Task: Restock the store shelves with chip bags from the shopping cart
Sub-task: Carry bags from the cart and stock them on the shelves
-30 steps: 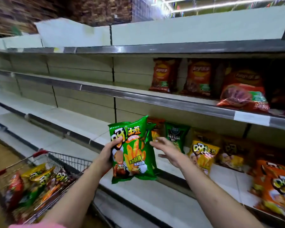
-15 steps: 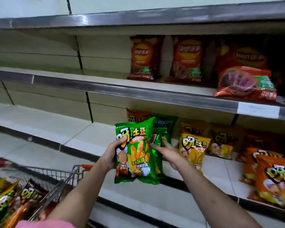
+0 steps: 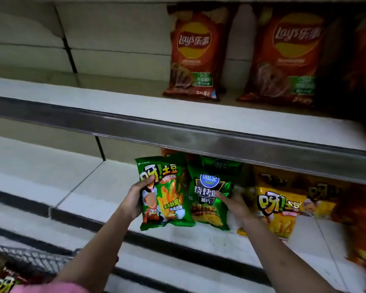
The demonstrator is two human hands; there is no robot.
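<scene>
Orange bag mostly behind green bags

You get dim, uneven light – the lower shelf reads pale and bright, while the upper right corner sinks into deep shadow. Motion blur softens the 2 red bags and everything near the edges, where the wide lens bends the metal rail.

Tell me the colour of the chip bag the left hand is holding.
Bright green chip bag, orange fries printed on it; head view.
</scene>
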